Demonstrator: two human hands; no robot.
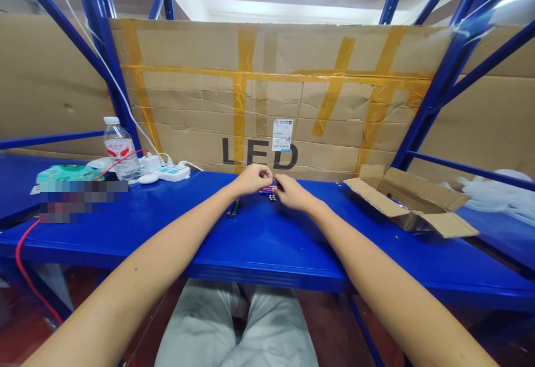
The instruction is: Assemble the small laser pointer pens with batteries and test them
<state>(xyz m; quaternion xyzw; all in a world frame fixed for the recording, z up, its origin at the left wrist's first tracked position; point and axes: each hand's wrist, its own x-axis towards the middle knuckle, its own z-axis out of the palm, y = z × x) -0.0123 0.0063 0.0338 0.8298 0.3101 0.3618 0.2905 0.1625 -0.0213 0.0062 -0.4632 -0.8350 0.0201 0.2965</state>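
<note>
Both my arms reach far forward over a blue metal shelf. My left hand and my right hand meet near the back of the shelf, fingers curled together on a small red and blue item that is too small to name. A few tiny dark pieces lie on the shelf just under my hands. Two thin pen-like sticks, one dark and one green, lie a little to the left of my left wrist.
An open cardboard box sits at the right. At the left stand a water bottle, a white power strip with a red cable and a green pack. A taped cardboard wall closes the back. White gloves lie far right.
</note>
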